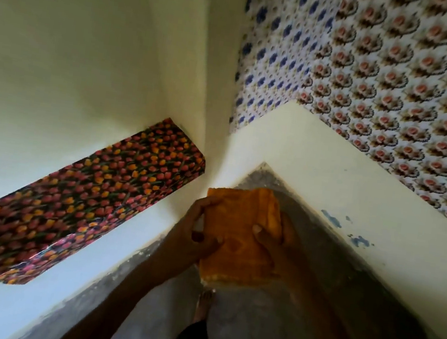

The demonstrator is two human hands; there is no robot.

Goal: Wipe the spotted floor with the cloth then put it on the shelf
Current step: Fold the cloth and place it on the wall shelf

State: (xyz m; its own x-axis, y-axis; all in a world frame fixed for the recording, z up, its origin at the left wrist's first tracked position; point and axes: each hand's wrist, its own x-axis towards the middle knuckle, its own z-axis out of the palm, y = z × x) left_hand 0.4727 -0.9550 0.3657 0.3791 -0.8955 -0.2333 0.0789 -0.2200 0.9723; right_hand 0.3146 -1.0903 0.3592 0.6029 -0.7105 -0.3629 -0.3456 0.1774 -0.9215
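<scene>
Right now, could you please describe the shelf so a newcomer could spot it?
Find the plain cream wall left of the room corner. On it is a long shelf. Its dark paper of red and orange tulips differs from the pale floral coverings on the right wall.

The shelf [92,194] shows its patterned top free from end to end, open along its right edge. Cream wall [75,48] closes its left side and far end. Right of the shelf, open air reaches the cloth [239,229].
</scene>
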